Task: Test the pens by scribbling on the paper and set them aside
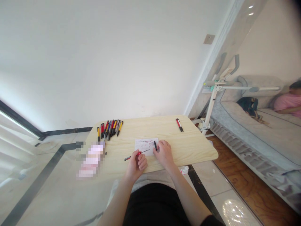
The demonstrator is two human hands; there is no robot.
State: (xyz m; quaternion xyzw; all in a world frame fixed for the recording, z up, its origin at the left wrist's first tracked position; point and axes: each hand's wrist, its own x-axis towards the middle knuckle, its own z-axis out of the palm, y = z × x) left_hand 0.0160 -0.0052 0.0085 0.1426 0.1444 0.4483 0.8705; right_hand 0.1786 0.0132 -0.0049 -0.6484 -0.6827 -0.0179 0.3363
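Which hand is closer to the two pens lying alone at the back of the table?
The right hand. It rests on the paper, below the two pens. The left hand sits farther left, holding a red pen.

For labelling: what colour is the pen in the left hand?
Red and black pen, head view.

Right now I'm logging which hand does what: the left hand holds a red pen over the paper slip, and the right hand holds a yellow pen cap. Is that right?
Not quite. In the head view the right hand holds a black cap, not a yellow one. The left hand does hold the red pen, its tip at the paper slip.
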